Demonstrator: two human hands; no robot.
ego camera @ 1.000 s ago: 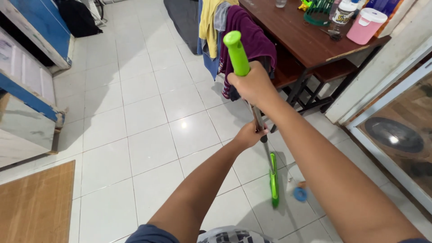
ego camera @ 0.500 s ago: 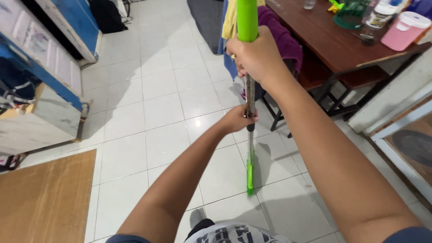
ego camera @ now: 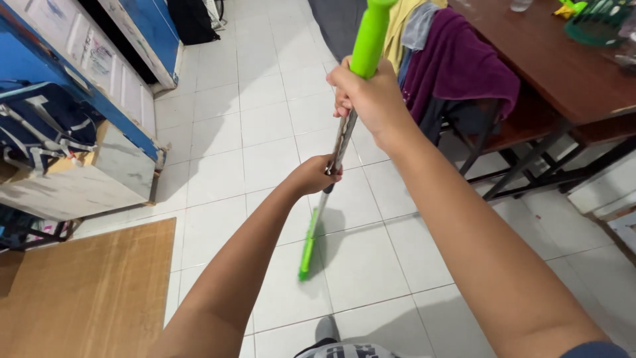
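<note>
Swung the mop point(ego camera: 334, 156) left, away from the desk point(ego camera: 563, 66); right hand point(ego camera: 368, 99) wrapped tight up top, left hand point(ego camera: 317, 176) gripping lower.

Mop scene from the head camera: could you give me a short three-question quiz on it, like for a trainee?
1. True or false: both hands grip the mop.
2. Which hand is higher on the pole? A) right B) left
3. What colour is the cloth draped over the chair nearest the table?

Key: 1. True. 2. A: the right hand holds the green grip, the left hand the metal pole below. 3. Purple cloth.
</note>
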